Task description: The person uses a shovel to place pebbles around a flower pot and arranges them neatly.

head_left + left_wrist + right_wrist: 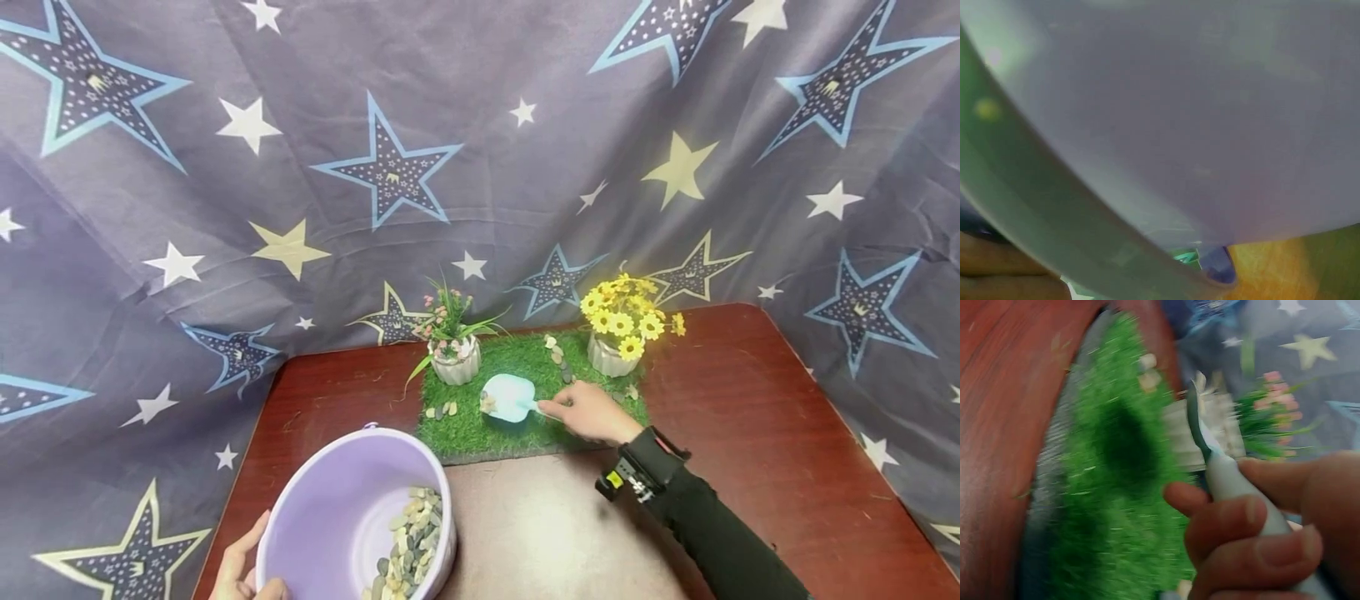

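Note:
My left hand [243, 571] grips the left side of a lavender bucket [307, 508], which tips so its mouth faces up and toward the mat. Grey and tan pebbles [411, 537] lie in a heap along its right inner side. The bucket's wall [1197, 112] fills most of the left wrist view. With my right hand [596, 412] I hold a light blue toy shovel [512, 397] by its handle [1241, 487], fingers wrapped around it. A few pale pebbles [487, 403] sit at the blade's tip, over the green turf mat [465, 433].
On the mat's back corners stand white pots, one with pink flowers [456, 367] and one with yellow flowers [615, 358]. Small pebble groups lie at the mat's left [441, 411] and back [557, 354]. A star-print cloth [480, 208] hangs behind the reddish table [742, 417].

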Tool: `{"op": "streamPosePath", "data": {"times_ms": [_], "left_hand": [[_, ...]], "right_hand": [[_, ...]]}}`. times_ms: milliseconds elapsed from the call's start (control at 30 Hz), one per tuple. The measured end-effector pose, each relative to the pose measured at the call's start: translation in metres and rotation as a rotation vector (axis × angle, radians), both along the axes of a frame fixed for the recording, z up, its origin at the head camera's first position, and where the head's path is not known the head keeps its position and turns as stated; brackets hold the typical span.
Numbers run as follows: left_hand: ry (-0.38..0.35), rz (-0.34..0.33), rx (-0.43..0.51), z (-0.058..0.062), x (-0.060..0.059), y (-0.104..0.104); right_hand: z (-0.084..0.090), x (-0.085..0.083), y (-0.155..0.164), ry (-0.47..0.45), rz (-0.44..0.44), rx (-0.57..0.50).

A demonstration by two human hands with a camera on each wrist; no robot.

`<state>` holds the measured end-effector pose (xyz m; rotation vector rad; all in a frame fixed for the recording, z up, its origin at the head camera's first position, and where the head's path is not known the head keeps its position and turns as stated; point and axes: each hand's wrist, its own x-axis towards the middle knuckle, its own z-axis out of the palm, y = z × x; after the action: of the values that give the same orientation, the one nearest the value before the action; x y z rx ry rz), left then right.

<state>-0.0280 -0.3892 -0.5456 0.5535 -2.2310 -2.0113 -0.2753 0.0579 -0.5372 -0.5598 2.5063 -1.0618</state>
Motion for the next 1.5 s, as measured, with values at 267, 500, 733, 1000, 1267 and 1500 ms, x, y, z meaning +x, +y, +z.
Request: {"op": "streamPosePath", "data": {"times_ms": [267, 500, 733, 1000, 1267, 1500], "left_hand": [[-0.009, -0.027, 0.046, 0.002, -0.001, 0.005], [-0.075, 0.035, 0.01, 0.001, -0.001, 0.001], [-0.081, 0.035, 0.012, -0.001, 0.001, 0.0], [-0.022, 0.001, 0.029, -0.003, 0.0, -0.001], [-0.03, 0.025, 0.038, -0.005, -0.001, 0.001], [0.012, 0.008, 0.065, -0.003, 0.0, 0.002]], "right_hand": [[-0.035, -0.011, -0.033, 0.018, -0.107, 0.057], [-0.031, -0.009, -0.061, 0.175, -0.116, 0.139], [-0.015, 0.001, -0.082, 0.284, -0.171, 0.247], [-0.005, 0.016, -0.097, 0.526, -0.227, 0.318], [-0.009, 0.015, -0.09, 0.454, -0.237, 0.299], [-0.017, 0.016, -0.079, 0.451, -0.242, 0.301]]}}
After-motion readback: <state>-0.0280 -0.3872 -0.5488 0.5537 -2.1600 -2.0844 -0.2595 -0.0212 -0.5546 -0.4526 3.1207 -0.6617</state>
